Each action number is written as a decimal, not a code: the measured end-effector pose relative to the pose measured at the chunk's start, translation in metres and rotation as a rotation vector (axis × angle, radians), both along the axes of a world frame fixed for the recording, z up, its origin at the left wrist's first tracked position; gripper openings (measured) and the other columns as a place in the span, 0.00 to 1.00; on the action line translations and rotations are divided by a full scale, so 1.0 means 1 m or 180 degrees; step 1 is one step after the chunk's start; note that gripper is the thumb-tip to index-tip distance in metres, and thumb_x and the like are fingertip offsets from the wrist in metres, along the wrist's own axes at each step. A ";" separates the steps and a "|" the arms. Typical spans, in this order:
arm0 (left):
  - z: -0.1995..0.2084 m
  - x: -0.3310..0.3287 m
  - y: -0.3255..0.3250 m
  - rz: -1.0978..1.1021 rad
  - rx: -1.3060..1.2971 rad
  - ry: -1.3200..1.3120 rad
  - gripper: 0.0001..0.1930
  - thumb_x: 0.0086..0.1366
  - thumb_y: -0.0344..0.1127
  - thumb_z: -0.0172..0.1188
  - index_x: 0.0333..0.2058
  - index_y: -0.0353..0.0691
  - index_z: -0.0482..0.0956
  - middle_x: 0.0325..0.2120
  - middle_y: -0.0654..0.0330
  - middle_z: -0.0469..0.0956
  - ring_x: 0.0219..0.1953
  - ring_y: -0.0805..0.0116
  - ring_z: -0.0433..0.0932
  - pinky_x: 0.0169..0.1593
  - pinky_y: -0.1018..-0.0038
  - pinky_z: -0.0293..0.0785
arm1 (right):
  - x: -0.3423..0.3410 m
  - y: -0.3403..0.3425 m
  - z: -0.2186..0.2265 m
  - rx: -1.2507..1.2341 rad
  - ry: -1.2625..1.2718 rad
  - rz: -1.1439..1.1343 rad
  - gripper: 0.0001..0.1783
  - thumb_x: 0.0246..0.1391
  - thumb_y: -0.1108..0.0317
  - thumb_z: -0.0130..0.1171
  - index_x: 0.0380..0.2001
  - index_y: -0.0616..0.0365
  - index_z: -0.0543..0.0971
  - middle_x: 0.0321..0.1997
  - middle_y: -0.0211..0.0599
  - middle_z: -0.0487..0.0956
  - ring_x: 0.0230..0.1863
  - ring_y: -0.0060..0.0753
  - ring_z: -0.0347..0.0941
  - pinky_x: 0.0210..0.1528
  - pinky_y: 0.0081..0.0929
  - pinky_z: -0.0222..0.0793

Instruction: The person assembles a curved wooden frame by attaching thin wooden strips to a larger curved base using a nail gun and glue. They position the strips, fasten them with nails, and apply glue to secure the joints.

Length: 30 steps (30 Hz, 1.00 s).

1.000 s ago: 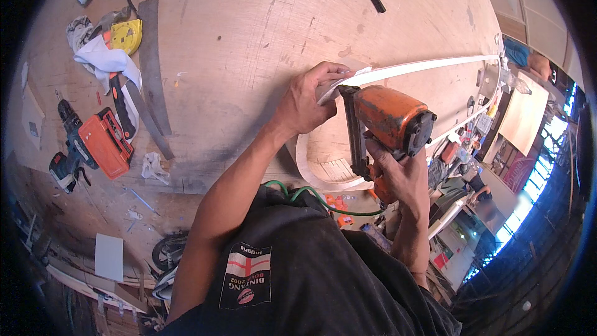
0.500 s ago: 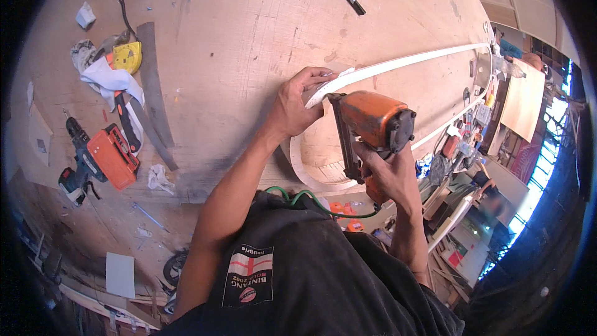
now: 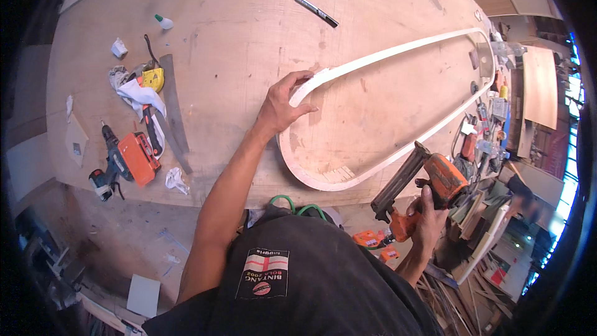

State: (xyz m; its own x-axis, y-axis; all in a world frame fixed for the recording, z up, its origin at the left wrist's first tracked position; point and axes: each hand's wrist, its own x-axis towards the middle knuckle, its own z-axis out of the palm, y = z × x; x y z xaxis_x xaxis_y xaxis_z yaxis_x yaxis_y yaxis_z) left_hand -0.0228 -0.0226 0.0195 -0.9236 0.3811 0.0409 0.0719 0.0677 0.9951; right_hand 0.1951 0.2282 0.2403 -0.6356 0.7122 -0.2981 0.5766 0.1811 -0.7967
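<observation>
A long loop-shaped frame of pale bent strip stands on edge on the wooden worktable. My left hand grips the frame at its left bend, thumb on the inside and fingers on the outside. In my right hand is an orange and black nail gun, held by its handle. The nail gun is off the frame's near side, past the table's front edge, with its nose by the strip. A green air hose curls in front of my dark shirt.
A black marker lies beyond the frame. To the left are a cordless drill, an orange case, a yellow tape measure, white cloth and a small glue bottle. Bottles and tools crowd the right end.
My right hand has drawn the nail gun away from the frame's left bend, toward the right and nearer to me. My left hand stays on the frame. The whole view has shifted.
</observation>
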 end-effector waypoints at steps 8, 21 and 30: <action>0.025 -0.018 0.039 0.0530 -0.1495 0.0292 0.29 0.49 0.35 0.80 0.51 0.36 0.82 0.44 0.52 0.83 0.47 0.55 0.85 0.50 0.62 0.82 | 0.009 0.034 -0.020 -0.0350 0.0294 0.0178 0.22 0.67 0.61 0.64 0.54 0.68 0.77 0.45 0.40 0.83 0.20 0.19 0.69 0.21 0.21 0.63; 0.013 -0.013 0.073 0.1072 -0.1769 0.0373 0.16 0.53 0.31 0.76 0.40 0.36 0.84 0.37 0.52 0.84 0.39 0.51 0.84 0.43 0.62 0.78 | -0.045 0.034 -0.036 -0.0422 -0.0330 0.0158 0.20 0.67 0.57 0.65 0.49 0.65 0.81 0.26 0.30 0.79 0.21 0.18 0.70 0.23 0.20 0.61; 0.017 -0.017 0.073 0.1141 -0.1518 0.0159 0.14 0.53 0.27 0.75 0.39 0.37 0.85 0.37 0.55 0.84 0.39 0.53 0.85 0.42 0.63 0.79 | -0.113 0.009 -0.043 -0.0665 -0.0653 0.0241 0.22 0.64 0.59 0.68 0.51 0.67 0.80 0.28 0.31 0.80 0.24 0.19 0.72 0.26 0.19 0.64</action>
